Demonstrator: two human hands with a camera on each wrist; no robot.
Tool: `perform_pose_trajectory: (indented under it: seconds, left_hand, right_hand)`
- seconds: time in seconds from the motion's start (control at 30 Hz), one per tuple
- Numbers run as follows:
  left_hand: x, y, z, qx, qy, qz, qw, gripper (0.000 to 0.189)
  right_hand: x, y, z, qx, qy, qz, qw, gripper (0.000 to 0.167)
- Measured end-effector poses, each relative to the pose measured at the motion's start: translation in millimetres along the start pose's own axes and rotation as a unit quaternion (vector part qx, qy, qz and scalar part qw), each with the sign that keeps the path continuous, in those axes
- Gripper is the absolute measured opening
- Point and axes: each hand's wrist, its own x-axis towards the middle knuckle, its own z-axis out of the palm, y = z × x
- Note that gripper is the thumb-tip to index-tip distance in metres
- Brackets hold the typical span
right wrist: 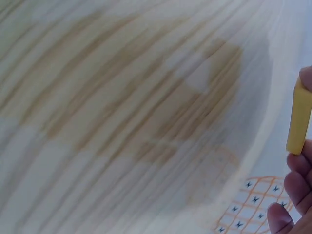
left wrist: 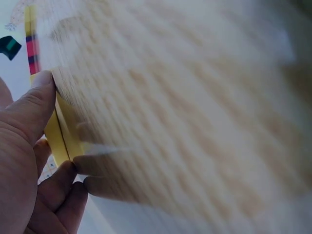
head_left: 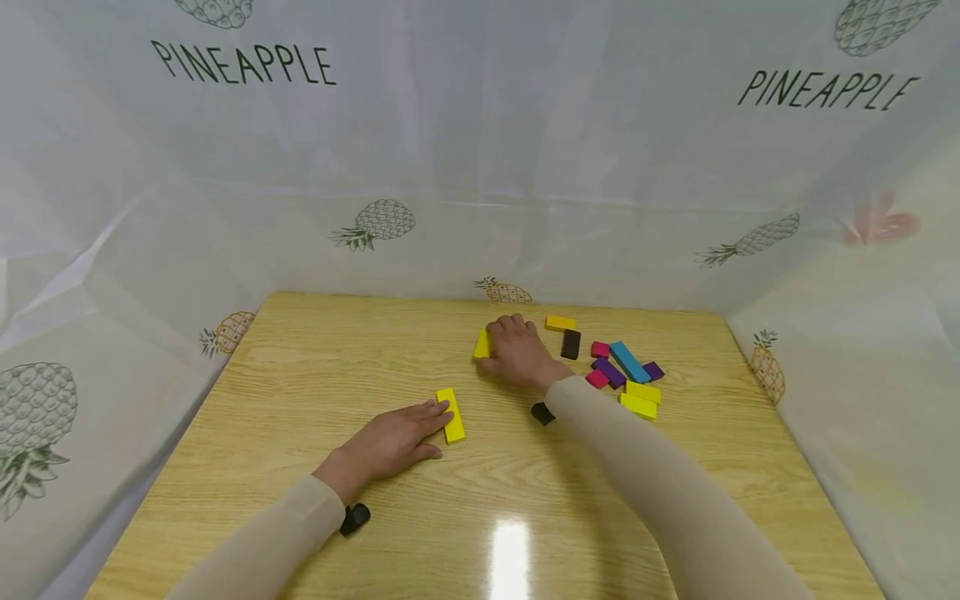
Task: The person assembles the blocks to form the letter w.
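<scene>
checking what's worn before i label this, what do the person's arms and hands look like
The long beige fabric left sleeve and matching right sleeve are plain, without visible markings. A small black device shows by the left cuff, another small black device by the right. The left hand and right hand are bare, without gloves; no cables show.

The left arm (head_left: 255, 537) slants up from the lower left to a palm-down left hand (head_left: 393, 437), its fingers nearly straight and pointing across the body, with the thumb held apart on the near side. The right arm (head_left: 652, 475) stretches farther out, angled inward past the bare right wrist (head_left: 551, 375), and the right hand (head_left: 517, 352) is palm down with thumb and bent fingers set in a pinch
</scene>
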Motion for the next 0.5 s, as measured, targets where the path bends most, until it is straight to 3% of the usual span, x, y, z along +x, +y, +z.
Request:
perform_pose_trajectory:
  seconds: [0.5]
  left_hand:
    - [-0.3,3.2,-3.0,-0.001,-0.01,-0.01,0.9999,0.064]
  right_hand:
    - [22.6,-38,9,0.002,-0.045,-0.076,0.9961,0.064]
